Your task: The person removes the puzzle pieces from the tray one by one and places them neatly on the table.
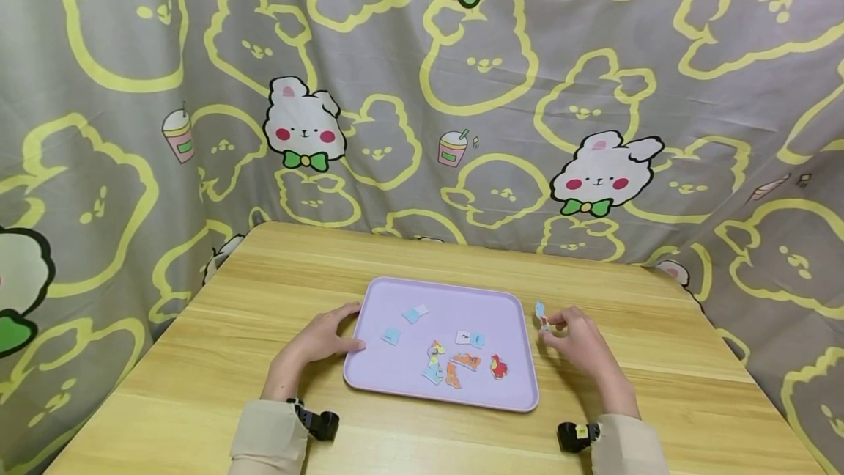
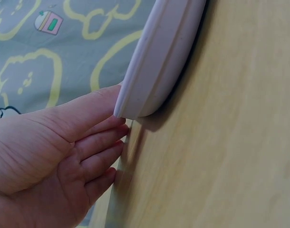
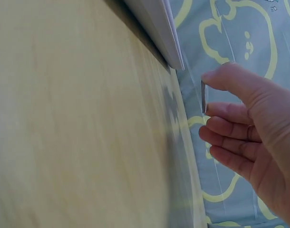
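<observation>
A lilac tray [image 1: 455,303] lies on the wooden table, with several small cardboard puzzle pieces scattered on it. At the tray's left edge is my left hand [image 1: 321,336], thumb against the rim and fingers extended. The left wrist view shows that thumb [image 2: 95,105] touching the tray wall [image 2: 157,57], with the other fingers stretched out below it. Just off the tray's right edge, my right hand [image 1: 582,341] pinches a small light-blue and red puzzle piece [image 1: 542,314] between thumb and fingertips. From the right wrist, this piece [image 3: 203,97] appears edge-on, above the table.
Light-blue pieces [image 1: 392,335] lie at the tray's left, orange ones [image 1: 466,361] near its front, and a red one [image 1: 498,366] toward the right. Behind the table [image 1: 316,255] hangs a grey curtain [image 1: 395,57] with cartoon animals. Black cameras sit on both wrists.
</observation>
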### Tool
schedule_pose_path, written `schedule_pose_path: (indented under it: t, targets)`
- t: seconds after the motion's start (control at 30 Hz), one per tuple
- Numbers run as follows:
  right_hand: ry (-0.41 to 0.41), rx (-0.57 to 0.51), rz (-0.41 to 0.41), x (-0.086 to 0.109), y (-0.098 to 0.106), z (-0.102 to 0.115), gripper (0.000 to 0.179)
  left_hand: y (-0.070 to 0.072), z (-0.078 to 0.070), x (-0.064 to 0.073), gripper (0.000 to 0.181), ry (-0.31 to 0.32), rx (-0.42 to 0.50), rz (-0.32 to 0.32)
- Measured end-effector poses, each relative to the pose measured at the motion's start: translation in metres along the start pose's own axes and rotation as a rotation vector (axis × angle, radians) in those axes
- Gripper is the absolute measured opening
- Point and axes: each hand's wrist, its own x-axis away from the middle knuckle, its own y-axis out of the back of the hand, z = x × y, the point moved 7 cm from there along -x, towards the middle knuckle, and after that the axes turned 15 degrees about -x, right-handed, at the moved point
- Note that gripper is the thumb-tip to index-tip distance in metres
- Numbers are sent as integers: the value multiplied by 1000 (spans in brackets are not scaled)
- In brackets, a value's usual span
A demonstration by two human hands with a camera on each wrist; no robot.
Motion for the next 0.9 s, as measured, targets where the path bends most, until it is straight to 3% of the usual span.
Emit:
schedule_pose_path:
  t: [0.9]
  targets:
    - [-46, 81, 87, -1, -11, -2, 28, 2, 0, -1, 72, -6, 15, 16]
